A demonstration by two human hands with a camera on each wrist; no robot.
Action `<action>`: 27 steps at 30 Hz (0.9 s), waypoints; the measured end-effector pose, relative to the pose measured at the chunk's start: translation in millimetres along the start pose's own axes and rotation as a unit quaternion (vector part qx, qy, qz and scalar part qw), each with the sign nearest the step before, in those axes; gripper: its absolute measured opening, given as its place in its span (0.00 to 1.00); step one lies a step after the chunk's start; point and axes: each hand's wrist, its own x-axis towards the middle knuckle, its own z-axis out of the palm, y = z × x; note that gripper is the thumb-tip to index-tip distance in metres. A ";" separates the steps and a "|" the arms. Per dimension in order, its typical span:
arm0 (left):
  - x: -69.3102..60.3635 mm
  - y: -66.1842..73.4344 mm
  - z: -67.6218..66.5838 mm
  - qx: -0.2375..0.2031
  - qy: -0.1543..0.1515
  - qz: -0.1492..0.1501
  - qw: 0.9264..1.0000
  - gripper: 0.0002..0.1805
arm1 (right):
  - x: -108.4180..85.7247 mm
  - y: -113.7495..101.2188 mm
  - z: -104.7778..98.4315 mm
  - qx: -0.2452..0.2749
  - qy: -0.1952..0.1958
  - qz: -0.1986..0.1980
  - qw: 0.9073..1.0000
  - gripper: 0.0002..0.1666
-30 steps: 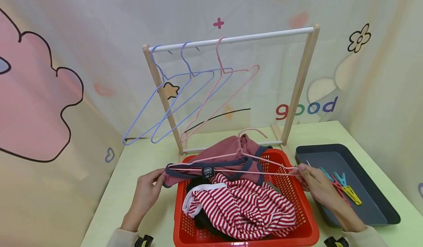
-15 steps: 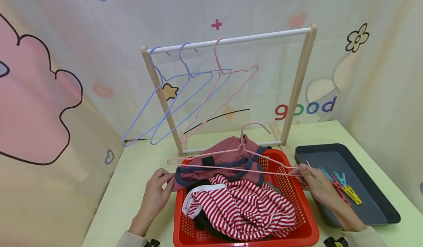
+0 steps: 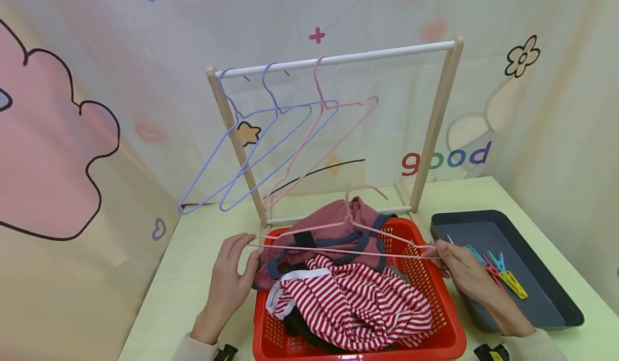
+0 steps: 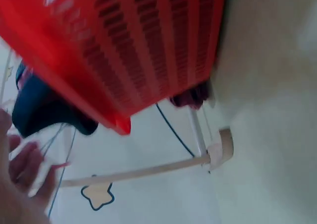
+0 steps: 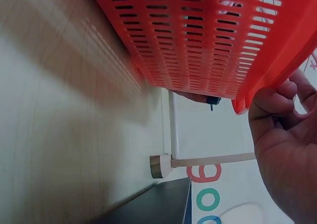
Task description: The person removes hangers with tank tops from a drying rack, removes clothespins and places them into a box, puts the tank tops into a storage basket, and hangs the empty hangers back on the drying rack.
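My right hand [image 3: 461, 269] pinches the right end of a pink clothes hanger [image 3: 333, 250], which lies level above the basket. At the hanger's left end is my left hand [image 3: 229, 280]; its fingertips touch or nearly touch the wire, with thumb and fingers apart. Below and behind the hanger, a dusty-pink garment [image 3: 324, 216] with navy trim and a dark label is bunched over the basket's far side. In the left wrist view, a dark fold of cloth [image 4: 44, 107] hangs over the rim near the blurred fingers. A red-and-white striped garment [image 3: 362, 302] lies in front.
The red basket [image 3: 456, 329] also holds dark cloth. Behind it stands a rack [image 3: 387, 53] with two blue hangers [image 3: 205, 162] and another pink hanger [image 3: 295, 157]. A dark grey tray [image 3: 541, 296] with several clothespins [image 3: 512, 284] is on the right of the table [image 3: 159, 291].
My left hand has let go of the garment's left edge and moved up to the hanger's left end. That edge now droops lower. My right hand has stayed on the hanger, whose hook has tilted.
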 end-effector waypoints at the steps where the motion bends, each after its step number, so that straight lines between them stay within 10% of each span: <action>1: 1.7 -0.9 -0.1 0.011 -0.013 -0.010 1.000 0.17 | 0.3 0.2 -0.2 -0.001 -0.002 -0.003 1.000 0.26; 11: 7.8 -10.0 1.7 0.036 -0.041 -0.010 0.998 0.20 | 2.5 -1.0 -1.7 -0.036 -0.013 0.002 0.999 0.26; 22: 5.6 -5.1 -4.6 -0.032 -0.172 -0.049 0.983 0.07 | 4.9 -4.7 -2.2 -0.031 -0.033 0.027 0.999 0.28; 27: 6.5 -5.2 -2.4 -0.059 -0.225 -0.009 0.973 0.05 | 5.5 -7.9 -0.5 -0.051 -0.028 0.050 0.997 0.26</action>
